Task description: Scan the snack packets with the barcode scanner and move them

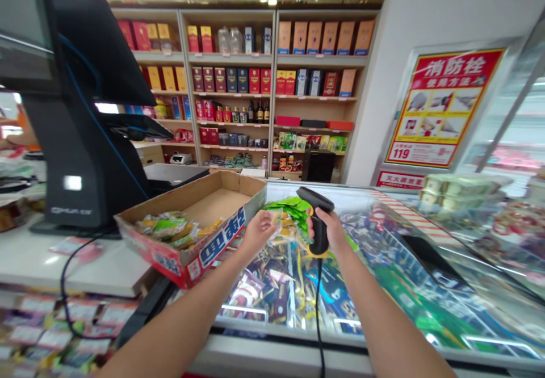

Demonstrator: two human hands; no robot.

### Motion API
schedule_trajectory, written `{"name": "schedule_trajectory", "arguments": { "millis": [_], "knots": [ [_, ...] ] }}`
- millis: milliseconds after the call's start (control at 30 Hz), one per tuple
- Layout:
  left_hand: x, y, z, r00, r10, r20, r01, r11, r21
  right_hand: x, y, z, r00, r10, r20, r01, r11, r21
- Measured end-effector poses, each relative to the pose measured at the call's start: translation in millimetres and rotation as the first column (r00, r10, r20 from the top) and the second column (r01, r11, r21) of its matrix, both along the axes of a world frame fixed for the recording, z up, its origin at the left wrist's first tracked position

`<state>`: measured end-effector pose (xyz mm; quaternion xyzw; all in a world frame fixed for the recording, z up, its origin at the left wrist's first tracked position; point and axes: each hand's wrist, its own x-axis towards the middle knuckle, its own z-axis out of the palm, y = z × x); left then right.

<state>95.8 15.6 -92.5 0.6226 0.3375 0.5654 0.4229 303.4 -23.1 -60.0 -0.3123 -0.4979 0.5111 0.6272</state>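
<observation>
My right hand (pixel 332 229) is wrapped round the grip of a black and yellow barcode scanner (pixel 315 198), its cable hanging down over the glass. To the left of it, my left hand (pixel 260 229) pinches the edge of a small clear snack packet (pixel 279 219) with yellowish contents. More such packets and a pile of bright green packets (pixel 293 203) lie on the freezer's glass top between and behind my hands. Beside my left forearm stands an open cardboard box (pixel 225 184), with several similar snack packets (pixel 170 226) gathered at its near left end.
A black checkout terminal (pixel 80 139) stands on the white counter (pixel 25 259) at left. Wrapped frozen goods show beneath the freezer glass (pixel 340 190). A dark phone-like slab (pixel 434 261) and egg cartons (pixel 455 193) lie at right. Shelves (pixel 232 57) of boxed goods line the back wall.
</observation>
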Motion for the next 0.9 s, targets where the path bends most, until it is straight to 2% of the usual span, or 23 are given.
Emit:
{"name": "schedule_trajectory", "arguments": {
  "millis": [67, 100, 200, 267, 333, 433, 567, 633, 700, 733, 767, 833, 900],
  "knots": [
    [11.2, -8.9, -0.4, 0.971, 0.065, -0.229, -0.040, 0.993, 0.111, 11.2, 2.3, 3.1, 0.994, -0.032, -0.101, 0.033, 0.999, 0.013],
    [16.6, -13.4, 0.1, 0.930, 0.104, -0.354, -0.053, 0.987, 0.152, 16.8, 3.9, 3.9, 0.989, -0.044, -0.142, 0.046, 0.999, 0.017],
    [31.0, -24.8, 4.3, 0.713, 0.195, -0.673, -0.029, 0.968, 0.251, 29.2, 9.1, 3.2, 0.976, -0.065, -0.208, 0.073, 0.997, 0.029],
    [38.3, -29.8, 7.6, 0.572, 0.229, -0.788, 0.046, 0.950, 0.309, 32.0, 11.6, 1.7, 0.974, -0.070, -0.216, 0.080, 0.996, 0.036],
    [43.5, -33.5, 9.3, 0.479, 0.261, -0.838, 0.102, 0.932, 0.348, 30.9, 12.7, 0.8, 0.977, -0.065, -0.205, 0.074, 0.997, 0.037],
    [46.4, -40.6, 8.5, 0.421, 0.284, -0.862, 0.105, 0.928, 0.357, 25.3, 12.0, 1.0, 0.981, -0.039, -0.188, 0.046, 0.998, 0.037],
    [35.4, -53.4, 15.3, 0.454, 0.303, -0.838, 0.052, 0.930, 0.364, 17.8, 7.6, 3.7, 0.981, -0.003, -0.196, 0.010, 0.999, 0.037],
    [18.3, -54.4, 30.8, 0.504, 0.335, -0.796, 0.005, 0.920, 0.391, 14.1, 4.5, 5.4, 0.981, 0.024, -0.193, -0.021, 1.000, 0.019],
    [-10.6, -46.3, 55.7, 0.552, 0.390, -0.737, -0.086, 0.906, 0.415, 9.5, 1.3, 6.2, 0.983, 0.063, -0.175, -0.064, 0.998, 0.002],
    [-30.0, -38.6, 70.3, 0.553, 0.412, -0.724, -0.139, 0.902, 0.408, 6.7, 0.0, 6.2, 0.984, 0.084, -0.160, -0.086, 0.996, -0.003],
    [-52.4, -28.9, 85.1, 0.533, 0.439, -0.723, -0.185, 0.895, 0.406, 3.8, -1.2, 5.6, 0.984, 0.103, -0.143, -0.105, 0.994, -0.007],
    [-103.4, -6.0, 110.3, 0.439, 0.426, -0.791, -0.213, 0.905, 0.369, -2.0, -2.9, 3.5, 0.986, 0.130, -0.104, -0.132, 0.991, -0.009],
    [-155.6, 16.0, 123.4, 0.371, 0.292, -0.882, -0.190, 0.953, 0.236, -7.1, -3.6, 0.3, 0.987, 0.146, -0.065, -0.146, 0.989, -0.010]
  ]
}}
